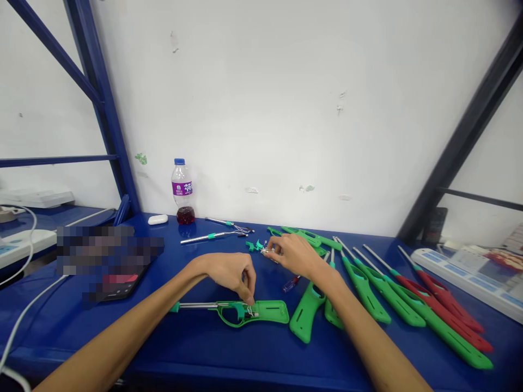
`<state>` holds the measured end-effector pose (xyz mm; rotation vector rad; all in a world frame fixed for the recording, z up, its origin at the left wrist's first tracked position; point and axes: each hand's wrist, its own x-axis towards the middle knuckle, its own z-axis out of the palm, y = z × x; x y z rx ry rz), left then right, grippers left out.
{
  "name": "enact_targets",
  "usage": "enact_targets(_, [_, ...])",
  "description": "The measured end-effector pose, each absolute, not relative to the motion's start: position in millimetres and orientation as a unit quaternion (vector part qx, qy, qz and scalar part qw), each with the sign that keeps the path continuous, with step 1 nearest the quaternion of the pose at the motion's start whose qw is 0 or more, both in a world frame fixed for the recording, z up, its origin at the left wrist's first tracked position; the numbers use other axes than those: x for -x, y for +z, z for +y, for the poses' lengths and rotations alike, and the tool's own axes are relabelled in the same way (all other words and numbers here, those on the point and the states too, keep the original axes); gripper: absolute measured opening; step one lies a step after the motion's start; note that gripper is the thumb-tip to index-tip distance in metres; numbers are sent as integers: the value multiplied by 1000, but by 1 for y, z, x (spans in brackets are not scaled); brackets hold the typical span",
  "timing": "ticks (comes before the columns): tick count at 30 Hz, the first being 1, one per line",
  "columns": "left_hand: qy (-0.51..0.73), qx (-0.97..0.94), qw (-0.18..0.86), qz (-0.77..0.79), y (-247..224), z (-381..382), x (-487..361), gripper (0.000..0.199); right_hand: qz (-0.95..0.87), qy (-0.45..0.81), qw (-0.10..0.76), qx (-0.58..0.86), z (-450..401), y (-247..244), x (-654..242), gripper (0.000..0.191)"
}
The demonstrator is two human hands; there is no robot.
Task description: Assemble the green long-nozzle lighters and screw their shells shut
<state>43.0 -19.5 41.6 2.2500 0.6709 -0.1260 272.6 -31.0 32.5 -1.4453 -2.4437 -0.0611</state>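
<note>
An opened green lighter half-shell (272,311) lies on the blue table, with a metal tube, a teal trigger (239,311) and thin wires in it. My left hand (235,275) is over this shell, thumb and fingers pinched together at the wires near its middle. Farther back, my right hand (292,253) has its fingertips closed around a small metallic part (266,251), beside small teal pieces (255,246). What exactly the fingertips hold is partly hidden. A screwdriver with a dark translucent handle (291,284) lies below my right hand.
Several green lighters (368,294) and red ones (449,305) lie at the right, near a white power strip (469,277). Two metal tubes with wires (212,236) lie at the back. A bottle (182,193), a white case (157,219) and a phone (122,283) are at the left.
</note>
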Motion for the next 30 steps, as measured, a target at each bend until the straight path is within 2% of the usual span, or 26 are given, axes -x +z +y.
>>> enact_targets(11, [-38, -888, 381, 255, 40, -22, -45, 8, -852, -19, 138, 504, -36, 36, -266, 21])
enact_targets(25, [-46, -884, 371, 280, 51, -32, -46, 19, -855, -41, 136, 499, -39, 35, -264, 24])
enact_targets(30, [-40, -885, 374, 276, 49, -29, -44, 16, -855, -43, 127, 501, -41, 35, -263, 24])
